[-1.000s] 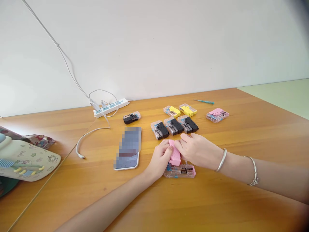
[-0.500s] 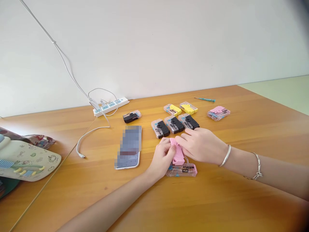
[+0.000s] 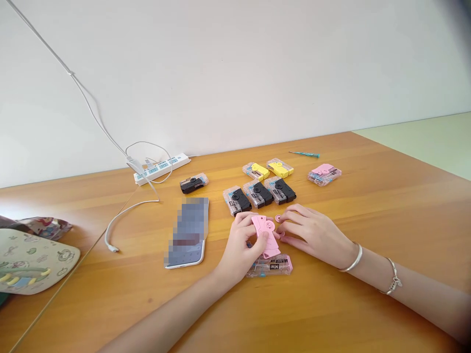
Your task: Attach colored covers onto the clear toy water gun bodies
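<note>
The left hand (image 3: 239,240) is curled closed around a pink plastic mini water gun (image 3: 262,229), while the right hand (image 3: 312,236) is half open, its fingertips just beside the gun and near a small pink disc (image 3: 278,218); whether they pinch it cannot be told. The gun looks light and stiff, with thin edges, so its flat body seems the surest hold. It sits over a clear blister pack (image 3: 269,266), with black water gun packs (image 3: 257,194) just beyond.
</note>
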Action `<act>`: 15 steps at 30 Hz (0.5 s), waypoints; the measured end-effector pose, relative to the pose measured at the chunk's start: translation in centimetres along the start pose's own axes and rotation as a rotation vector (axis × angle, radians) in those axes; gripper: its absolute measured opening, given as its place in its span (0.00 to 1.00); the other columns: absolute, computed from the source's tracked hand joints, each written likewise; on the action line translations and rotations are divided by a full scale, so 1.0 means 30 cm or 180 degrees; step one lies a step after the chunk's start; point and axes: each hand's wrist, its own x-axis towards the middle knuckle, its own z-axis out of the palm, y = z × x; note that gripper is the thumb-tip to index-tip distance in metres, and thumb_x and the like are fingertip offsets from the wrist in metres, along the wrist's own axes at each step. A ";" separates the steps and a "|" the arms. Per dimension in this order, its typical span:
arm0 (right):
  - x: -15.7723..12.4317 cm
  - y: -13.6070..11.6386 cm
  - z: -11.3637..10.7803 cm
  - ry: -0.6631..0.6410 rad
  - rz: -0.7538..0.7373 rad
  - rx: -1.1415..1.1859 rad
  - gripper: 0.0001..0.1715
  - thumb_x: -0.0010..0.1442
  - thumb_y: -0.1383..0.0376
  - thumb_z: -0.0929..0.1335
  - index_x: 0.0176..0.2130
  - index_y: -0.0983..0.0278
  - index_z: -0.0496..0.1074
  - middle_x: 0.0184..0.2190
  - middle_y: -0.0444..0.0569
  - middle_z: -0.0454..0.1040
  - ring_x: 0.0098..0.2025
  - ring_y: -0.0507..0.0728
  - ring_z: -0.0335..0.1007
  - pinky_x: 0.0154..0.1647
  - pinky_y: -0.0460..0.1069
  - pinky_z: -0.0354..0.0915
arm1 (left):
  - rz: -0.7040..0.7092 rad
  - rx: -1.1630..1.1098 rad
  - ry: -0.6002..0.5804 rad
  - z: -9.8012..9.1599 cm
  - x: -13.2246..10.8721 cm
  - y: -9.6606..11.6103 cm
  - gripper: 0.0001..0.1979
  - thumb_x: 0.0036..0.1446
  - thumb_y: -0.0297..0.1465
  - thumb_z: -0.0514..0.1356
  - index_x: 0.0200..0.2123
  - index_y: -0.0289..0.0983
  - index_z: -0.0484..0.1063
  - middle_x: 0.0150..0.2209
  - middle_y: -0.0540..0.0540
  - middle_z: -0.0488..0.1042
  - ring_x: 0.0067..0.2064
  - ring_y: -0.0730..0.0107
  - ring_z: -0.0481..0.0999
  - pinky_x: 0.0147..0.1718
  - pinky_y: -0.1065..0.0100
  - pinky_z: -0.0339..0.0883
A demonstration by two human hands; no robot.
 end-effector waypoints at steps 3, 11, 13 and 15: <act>-0.001 -0.002 -0.003 -0.0043 0.0071 0.0115 0.08 0.62 0.65 0.63 0.35 0.63 0.71 0.39 0.50 0.72 0.46 0.58 0.62 0.45 0.53 0.63 | 0.0183 0.0277 -0.0027 -0.001 -0.002 0.006 0.14 0.59 0.30 0.52 0.37 0.44 0.78 0.51 0.49 0.70 0.55 0.58 0.56 0.56 0.56 0.52; 0.006 -0.012 0.002 -0.0048 0.0161 0.0179 0.06 0.61 0.67 0.63 0.38 0.62 0.69 0.39 0.49 0.72 0.50 0.58 0.61 0.50 0.56 0.62 | 0.0291 0.0317 -0.0054 -0.001 -0.004 0.010 0.14 0.59 0.29 0.52 0.38 0.45 0.78 0.55 0.48 0.65 0.56 0.58 0.55 0.57 0.54 0.52; 0.007 -0.012 0.006 -0.0047 0.0206 0.0228 0.06 0.61 0.67 0.63 0.37 0.62 0.69 0.38 0.49 0.72 0.50 0.58 0.61 0.51 0.57 0.62 | 0.0274 0.0234 -0.0035 -0.001 -0.001 0.010 0.14 0.58 0.29 0.52 0.38 0.44 0.78 0.53 0.47 0.68 0.55 0.59 0.58 0.56 0.55 0.54; 0.007 -0.010 0.009 -0.0030 0.0280 0.0225 0.06 0.60 0.66 0.63 0.38 0.61 0.69 0.39 0.48 0.72 0.51 0.58 0.60 0.55 0.59 0.58 | 0.0242 0.0154 -0.0027 0.000 0.000 0.009 0.13 0.58 0.29 0.53 0.38 0.43 0.78 0.51 0.47 0.69 0.54 0.59 0.60 0.55 0.56 0.54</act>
